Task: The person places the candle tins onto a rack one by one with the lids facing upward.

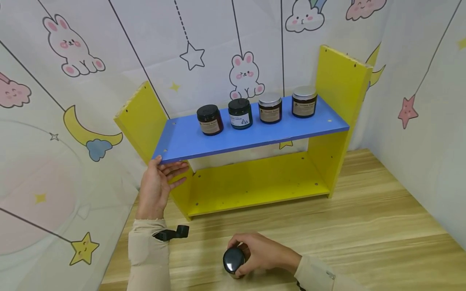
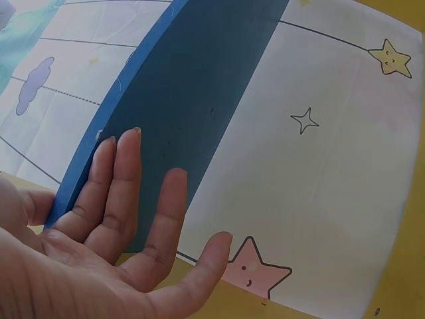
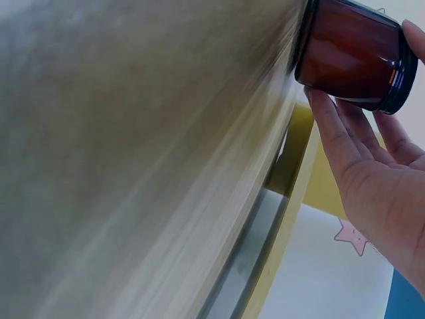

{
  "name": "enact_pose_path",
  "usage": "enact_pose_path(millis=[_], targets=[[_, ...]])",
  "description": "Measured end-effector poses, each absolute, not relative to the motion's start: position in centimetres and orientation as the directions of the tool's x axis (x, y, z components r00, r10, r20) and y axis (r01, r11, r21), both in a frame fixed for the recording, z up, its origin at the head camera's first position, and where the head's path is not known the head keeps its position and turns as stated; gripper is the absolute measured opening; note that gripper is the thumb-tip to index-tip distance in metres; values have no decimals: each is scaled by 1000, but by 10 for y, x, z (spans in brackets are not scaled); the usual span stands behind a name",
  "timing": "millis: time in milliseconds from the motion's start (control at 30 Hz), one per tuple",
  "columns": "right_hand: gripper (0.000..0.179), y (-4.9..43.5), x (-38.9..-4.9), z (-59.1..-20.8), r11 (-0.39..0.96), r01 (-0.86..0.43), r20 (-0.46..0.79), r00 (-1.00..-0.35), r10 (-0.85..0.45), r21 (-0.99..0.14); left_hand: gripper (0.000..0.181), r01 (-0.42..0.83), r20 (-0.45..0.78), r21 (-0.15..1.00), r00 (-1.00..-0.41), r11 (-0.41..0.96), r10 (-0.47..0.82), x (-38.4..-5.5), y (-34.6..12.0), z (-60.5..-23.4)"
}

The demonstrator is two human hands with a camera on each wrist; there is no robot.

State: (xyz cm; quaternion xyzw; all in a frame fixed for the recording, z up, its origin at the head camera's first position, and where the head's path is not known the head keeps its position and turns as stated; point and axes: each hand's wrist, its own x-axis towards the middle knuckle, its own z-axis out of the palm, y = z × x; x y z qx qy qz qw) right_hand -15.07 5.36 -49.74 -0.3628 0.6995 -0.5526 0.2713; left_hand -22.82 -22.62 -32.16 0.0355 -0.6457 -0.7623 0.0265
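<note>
My right hand [image 1: 267,252] holds an amber glass candle jar [image 3: 352,53] with a black lid, its thumb and fingers around the jar's sides near the lid. This jar stands on the wooden table in front of the shelf unit. My left hand [image 1: 154,190] grips the front left corner of the blue shelf board [image 1: 182,139], thumb at the edge and fingers spread underneath. On that board stand two black-lidded jars, a brown one [image 1: 210,120] and a dark green one [image 1: 240,114]. To their right are two silver-lidded brown jars, one in the middle [image 1: 270,108] and one at the right [image 1: 304,102].
Yellow side panels, left [image 1: 140,117] and right [image 1: 340,81], flank the blue board. A yellow bottom board [image 1: 251,182] lies below it. The unit stands on the wooden table [image 1: 382,218], with a cartoon-printed cloth [image 1: 204,24] behind and at both sides.
</note>
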Motion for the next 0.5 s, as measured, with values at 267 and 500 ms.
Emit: enact_pose_path(millis=[267, 500], targets=[[46, 55, -154, -497, 196, -238, 1, -639, -769, -951, 56, -12, -29, 985, -995, -173, -93, -228, -226, -322], [47, 56, -157, -489, 209, -205, -17, -675, -738, -956, 59, -11, -24, 988, -996, -156, -82, -228, -225, -321]])
